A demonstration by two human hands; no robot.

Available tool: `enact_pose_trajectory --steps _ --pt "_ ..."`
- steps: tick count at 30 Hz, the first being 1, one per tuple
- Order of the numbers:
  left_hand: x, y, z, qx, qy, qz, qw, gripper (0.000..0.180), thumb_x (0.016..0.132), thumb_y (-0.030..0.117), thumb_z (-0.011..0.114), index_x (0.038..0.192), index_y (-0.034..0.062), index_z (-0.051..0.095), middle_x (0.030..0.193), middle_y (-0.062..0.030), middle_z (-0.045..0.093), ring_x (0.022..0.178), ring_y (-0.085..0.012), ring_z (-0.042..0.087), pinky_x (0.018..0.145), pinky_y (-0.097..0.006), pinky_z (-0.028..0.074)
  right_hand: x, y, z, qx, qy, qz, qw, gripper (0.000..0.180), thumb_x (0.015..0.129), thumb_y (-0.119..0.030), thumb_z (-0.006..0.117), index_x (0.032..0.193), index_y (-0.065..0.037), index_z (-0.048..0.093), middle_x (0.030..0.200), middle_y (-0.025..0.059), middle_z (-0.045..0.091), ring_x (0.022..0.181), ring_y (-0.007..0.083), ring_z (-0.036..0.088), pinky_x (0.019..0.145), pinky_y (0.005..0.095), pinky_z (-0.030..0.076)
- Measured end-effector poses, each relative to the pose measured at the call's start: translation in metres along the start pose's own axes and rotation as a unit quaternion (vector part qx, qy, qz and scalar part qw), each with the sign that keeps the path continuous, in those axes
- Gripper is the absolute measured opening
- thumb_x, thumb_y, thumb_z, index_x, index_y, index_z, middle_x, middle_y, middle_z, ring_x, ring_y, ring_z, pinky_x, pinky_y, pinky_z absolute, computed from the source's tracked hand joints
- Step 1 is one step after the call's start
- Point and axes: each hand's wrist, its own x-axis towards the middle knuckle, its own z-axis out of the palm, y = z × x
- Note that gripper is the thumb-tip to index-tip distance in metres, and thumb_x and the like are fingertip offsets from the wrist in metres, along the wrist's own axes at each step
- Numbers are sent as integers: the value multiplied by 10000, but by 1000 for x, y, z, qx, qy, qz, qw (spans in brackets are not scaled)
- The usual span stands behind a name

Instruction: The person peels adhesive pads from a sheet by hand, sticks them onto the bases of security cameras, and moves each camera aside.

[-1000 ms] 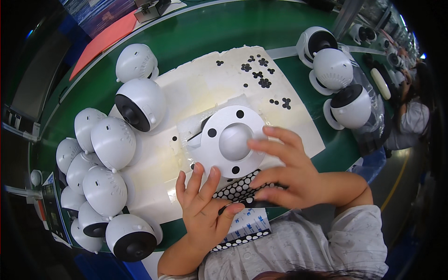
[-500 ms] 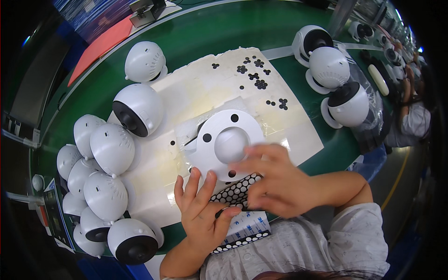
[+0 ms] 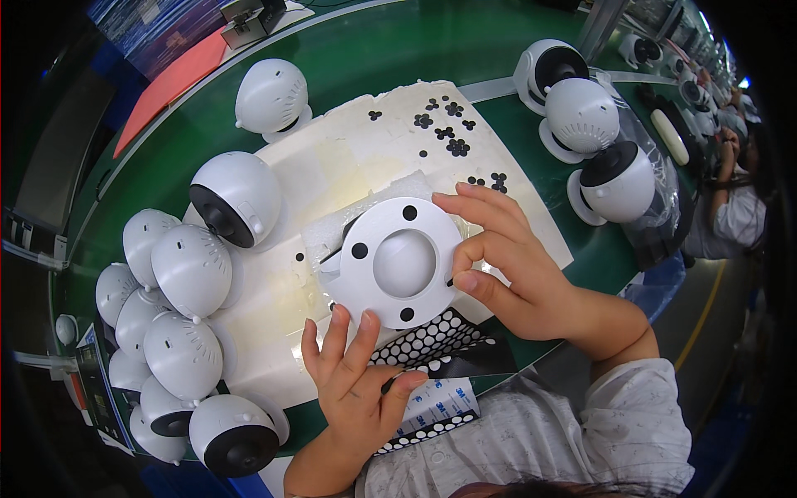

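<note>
A white camera stands with its round ring-shaped base turned up on a bubble-wrap pad. Black dots show on that base at the top, left and bottom. At its right edge my right hand pinches a small black sticker dot between thumb and forefinger; its other fingers are raised. My left hand lies below the base, middle fingers stretched toward the rim. Its thumb and forefinger close on the edge of a folded sheet of black sticker dots with white circles, its printed backing hanging below.
Several white dome cameras crowd the left side, and more stand at the far right by clear plastic. Loose black dots lie on the cream mat over the green table. Another person sits at the far right.
My right hand has moved from over the sticker sheet up and right to the base's right edge, now pinching a dot. My left hand stays nearly in place.
</note>
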Motion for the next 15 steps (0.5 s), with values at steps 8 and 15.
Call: enact_pose_trajectory --steps 8,15 --pt "-1 0 0 -3 -1 1 1000 247 689 258 694 600 73 557 1227 -133 507 1231 -337 353 1006 -517 134 -1 2 2 41 14 4 999 56 800 -87 556 837 -56 528 1274 155 403 1224 356 302 986 427 246" --pt "-1 0 1 0 0 2 1000 250 692 259 694 596 75 554 1234 -129 502 1236 -332 346 1005 -520 133 -1 0 3 -2 23 -3 1000 58 788 -87 563 829 -60 532 1266 155 413 1217 350 316 980 418 248"
